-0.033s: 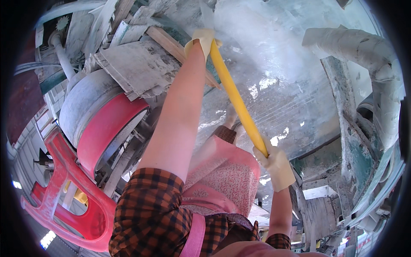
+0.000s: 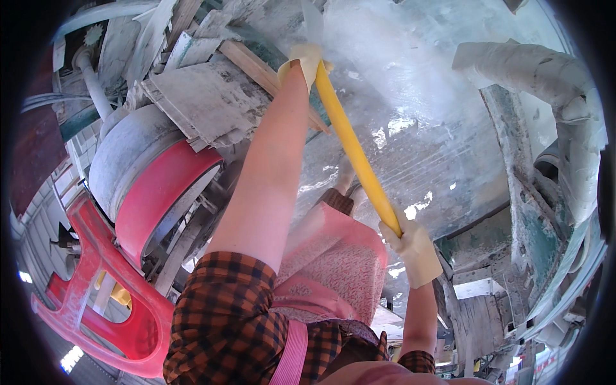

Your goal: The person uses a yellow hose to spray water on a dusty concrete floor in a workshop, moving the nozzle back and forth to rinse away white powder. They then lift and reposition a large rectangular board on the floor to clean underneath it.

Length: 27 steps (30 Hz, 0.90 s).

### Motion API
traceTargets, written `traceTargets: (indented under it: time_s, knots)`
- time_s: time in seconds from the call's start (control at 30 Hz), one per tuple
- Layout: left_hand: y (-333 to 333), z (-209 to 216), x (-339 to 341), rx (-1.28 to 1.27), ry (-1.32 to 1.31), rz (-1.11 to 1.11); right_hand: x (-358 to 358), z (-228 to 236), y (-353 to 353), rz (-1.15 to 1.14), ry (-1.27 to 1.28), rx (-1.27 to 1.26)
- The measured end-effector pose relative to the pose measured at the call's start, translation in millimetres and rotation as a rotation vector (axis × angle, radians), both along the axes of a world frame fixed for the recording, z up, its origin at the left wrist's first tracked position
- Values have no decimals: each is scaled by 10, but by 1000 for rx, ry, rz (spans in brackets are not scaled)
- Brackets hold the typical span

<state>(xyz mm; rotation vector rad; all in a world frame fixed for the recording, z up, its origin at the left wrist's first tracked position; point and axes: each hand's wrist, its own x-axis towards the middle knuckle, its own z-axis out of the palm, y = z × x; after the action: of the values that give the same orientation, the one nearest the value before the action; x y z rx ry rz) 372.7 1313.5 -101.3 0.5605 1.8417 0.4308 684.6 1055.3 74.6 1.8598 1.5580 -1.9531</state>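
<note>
While wet grey floor [image 2: 443, 163] fills the upper centre, a red plastic chair [image 2: 153, 321] sits at lower left. Yellow pole [image 2: 355, 151] slants across centre. Gloved right hand [image 2: 416, 251] curls its fingers round the pole's nearer end; gloved left hand [image 2: 303, 63] grips farther up, finger detail partly hidden.

a checked shirt [image 2: 218, 327], cream gloves [image 2: 420, 263] and a pink cloth [image 2: 333, 276] over the lap made up the outfit.
the shirt was orange-brown and black, and its left sleeve [image 2: 237, 276] and right sleeve [image 2: 418, 360] ended well above the wrists. the left hand [image 2: 305, 61] and right hand [image 2: 407, 240] wore plain gloves with wide, loose ends. a ribbed pink strap [image 2: 292, 353] crossed the shirt, a fine pale print covered part of the cloth, and a brown ribbed cuff [image 2: 338, 201] showed lower down.
</note>
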Motion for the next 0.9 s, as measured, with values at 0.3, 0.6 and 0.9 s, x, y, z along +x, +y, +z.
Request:
traceTargets:
  time_s: [0.3,0.6,0.9]
  knots:
    - [91,-116,-193,-64,215,-440,23,-12,21,-83,25,-62]
    - [44,263,-352,-47,90,196,-129,-103,220,-135,66,-91]
    - [-60,172,-474,-22,-23,349,-180,-195,162,-184,172,-114]
